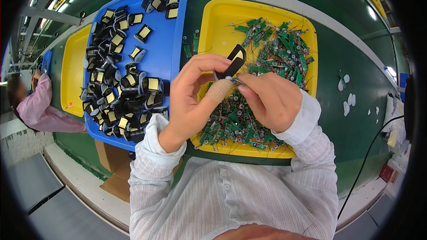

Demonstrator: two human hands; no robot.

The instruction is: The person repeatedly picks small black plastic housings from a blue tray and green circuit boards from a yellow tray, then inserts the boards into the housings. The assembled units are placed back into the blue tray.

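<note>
Above the yellow tray [218, 11], my left hand [193, 93] grips a black plastic housing [234, 62] with a pale yellow pad on its face. A beige wrap covers the left thumb. My right hand [271, 98] meets it at the housing's lower end, thumb and forefinger pinched on a small green circuit board [238, 81] that the fingers mostly hide. Below and behind both hands, the tray holds a heap of green circuit boards [284, 49] with thin wires and small round pale parts. Whether the pinched board touches the housing I cannot tell.
To the left, a blue tray [162, 31] holds many black housings [118, 40] with yellow pads. Beyond it are another yellow tray [73, 66] and a person in pink [44, 102]. Small white pieces [349, 102] lie on the green table at right, near a black cable [367, 160].
</note>
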